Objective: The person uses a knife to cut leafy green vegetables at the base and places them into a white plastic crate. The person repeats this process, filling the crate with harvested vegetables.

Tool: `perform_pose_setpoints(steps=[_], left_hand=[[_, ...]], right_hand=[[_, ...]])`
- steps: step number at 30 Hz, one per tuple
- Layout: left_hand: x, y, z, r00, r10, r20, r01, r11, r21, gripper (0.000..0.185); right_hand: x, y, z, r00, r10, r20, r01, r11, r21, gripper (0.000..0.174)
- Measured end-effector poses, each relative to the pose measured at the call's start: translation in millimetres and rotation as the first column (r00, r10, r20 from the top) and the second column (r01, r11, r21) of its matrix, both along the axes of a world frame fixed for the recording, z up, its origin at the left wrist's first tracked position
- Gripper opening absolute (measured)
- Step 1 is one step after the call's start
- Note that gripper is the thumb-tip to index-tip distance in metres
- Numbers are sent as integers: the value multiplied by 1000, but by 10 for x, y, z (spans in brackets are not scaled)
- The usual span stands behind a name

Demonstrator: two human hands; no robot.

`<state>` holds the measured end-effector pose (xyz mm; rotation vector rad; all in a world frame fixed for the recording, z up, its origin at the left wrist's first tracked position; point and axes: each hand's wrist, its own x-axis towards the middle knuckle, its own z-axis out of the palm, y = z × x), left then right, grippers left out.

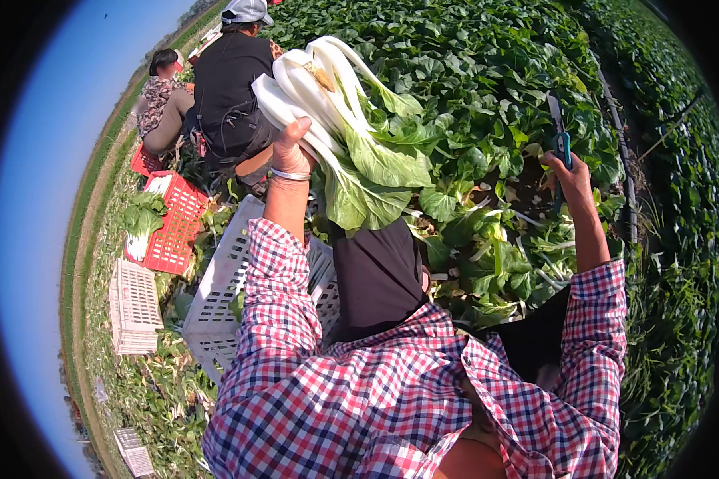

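Note:
My left hand is raised in front of me, closed around a head of bok choy with thick white stalks and green leaves. Its cut base, with a brown patch, points away from me, and the leaves hang toward my knee. My right hand grips a pair of pruning shears with blue-green handles, the blade pointing away from me. The shears are well apart from the bok choy. Loose leaves and stalks lie on the ground between my arms.
A white plastic crate stands by my left arm. Beyond it are a red crate with bok choy against it and another white crate. Two people crouch at the upper left. Growing leafy plants fill the ground ahead; a hose or pipe runs at right.

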<state>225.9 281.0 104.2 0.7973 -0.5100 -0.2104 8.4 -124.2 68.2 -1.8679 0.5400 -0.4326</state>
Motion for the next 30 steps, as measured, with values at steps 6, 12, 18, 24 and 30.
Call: perform_pose_setpoints(steps=[6, 12, 18, 24, 30], left_hand=[[-375, 1925, 68, 900, 416, 128, -431, 892, 132, 68], [-1530, 3210, -125, 668, 697, 262, -624, 332, 707, 56], [-2147, 3234, -975, 686, 159, 710, -673, -230, 703, 62], [-2234, 2915, -2873, 968, -141, 207, -248, -409, 878, 84], [-2059, 2876, -3095, 957, -223, -184, 56, -479, 876, 85]], right_hand=[[27, -62, -453, 996, 48, -74, -51, 998, -32, 28], [29, -163, -955, 950, -33, -309, -10, 990, -138, 28], [-77, -153, -1300, 931, 19, -364, -62, 992, -108, 28], [-146, 24, -1446, 921, -3, -389, -75, 980, -186, 30], [-218, 31, -1414, 907, -18, -420, -66, 981, -183, 31]])
